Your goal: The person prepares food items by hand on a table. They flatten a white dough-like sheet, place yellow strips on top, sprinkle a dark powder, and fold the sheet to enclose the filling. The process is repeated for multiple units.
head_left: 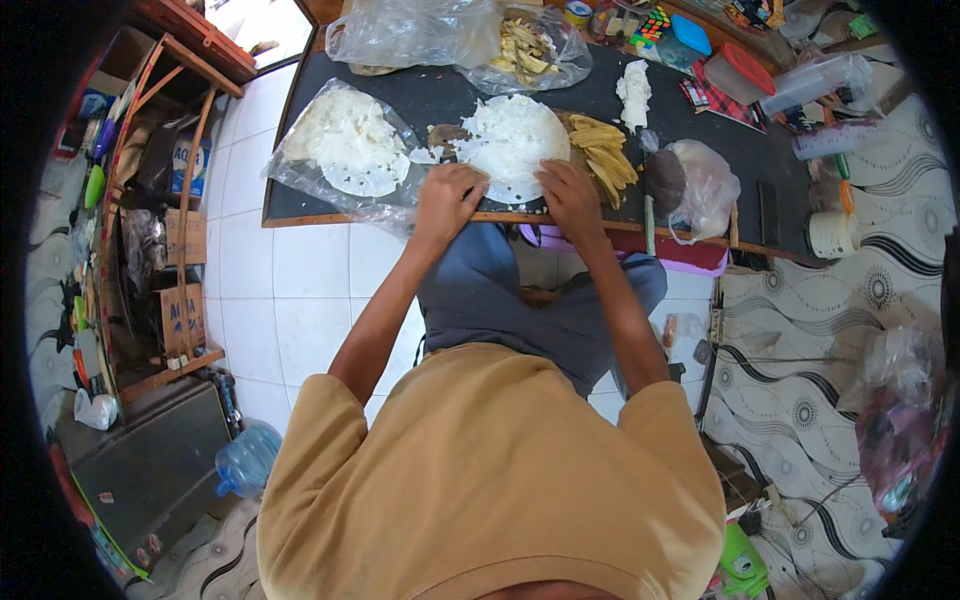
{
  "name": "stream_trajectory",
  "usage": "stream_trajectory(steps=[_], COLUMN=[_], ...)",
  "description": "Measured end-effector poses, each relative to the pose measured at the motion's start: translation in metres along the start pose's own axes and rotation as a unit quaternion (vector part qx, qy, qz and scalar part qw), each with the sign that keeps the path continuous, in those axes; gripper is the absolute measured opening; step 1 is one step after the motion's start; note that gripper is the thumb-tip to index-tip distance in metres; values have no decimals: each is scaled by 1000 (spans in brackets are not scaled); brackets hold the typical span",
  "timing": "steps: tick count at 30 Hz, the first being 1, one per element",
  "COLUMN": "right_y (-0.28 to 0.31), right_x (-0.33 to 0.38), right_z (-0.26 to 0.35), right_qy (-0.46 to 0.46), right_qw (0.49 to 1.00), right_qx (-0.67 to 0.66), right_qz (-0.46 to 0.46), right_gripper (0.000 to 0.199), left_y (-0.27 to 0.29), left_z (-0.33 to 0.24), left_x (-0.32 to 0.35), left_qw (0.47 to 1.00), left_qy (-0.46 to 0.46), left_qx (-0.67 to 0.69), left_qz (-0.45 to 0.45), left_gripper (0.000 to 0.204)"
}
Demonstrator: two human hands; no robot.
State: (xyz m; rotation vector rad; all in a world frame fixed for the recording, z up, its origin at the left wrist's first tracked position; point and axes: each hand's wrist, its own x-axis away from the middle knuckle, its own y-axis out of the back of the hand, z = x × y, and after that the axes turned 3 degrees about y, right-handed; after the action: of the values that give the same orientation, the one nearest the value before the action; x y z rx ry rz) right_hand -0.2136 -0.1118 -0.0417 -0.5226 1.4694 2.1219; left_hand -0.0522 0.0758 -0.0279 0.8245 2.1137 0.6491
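A round white wrapper sheet lies near the table's front edge, its surface patchy and flaking. At its near left rim my left hand is closed, fingers curled on the edge. Opposite, my right hand is closed on the near right rim. Both sets of fingertips are partly hidden. Sliced yellow strips, which look like banana, are heaped just right of the sheet. To the left, more white wrapper sheets rest on a clear plastic bag.
On the dark tabletop, a bag of yellow pieces sits at the back. A crumpled white strip, a tied plastic bag and a red-lidded container are at right. A wooden shelf stands left, above a blue water jug.
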Motion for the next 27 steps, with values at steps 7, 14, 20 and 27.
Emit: stream_trajectory(steps=[7, 14, 20, 27], right_y=[7, 7, 7, 0], right_x=[5, 4, 9, 8], right_z=[-3, -8, -5, 1], right_qy=[-13, -18, -24, -45], right_qw=[1000, 1000, 1000, 999], right_qx=[13, -3, -8, -21], right_qz=[4, -4, 2, 2], right_gripper=[25, 24, 27, 29], left_y=[-7, -6, 0, -35], left_z=[0, -3, -16, 13], left_x=[5, 0, -20, -93], left_qw=[999, 999, 1000, 986], left_qy=[20, 10, 20, 131], left_qx=[0, -16, 6, -106], left_qz=[32, 38, -20, -6], left_gripper=[13, 16, 30, 47])
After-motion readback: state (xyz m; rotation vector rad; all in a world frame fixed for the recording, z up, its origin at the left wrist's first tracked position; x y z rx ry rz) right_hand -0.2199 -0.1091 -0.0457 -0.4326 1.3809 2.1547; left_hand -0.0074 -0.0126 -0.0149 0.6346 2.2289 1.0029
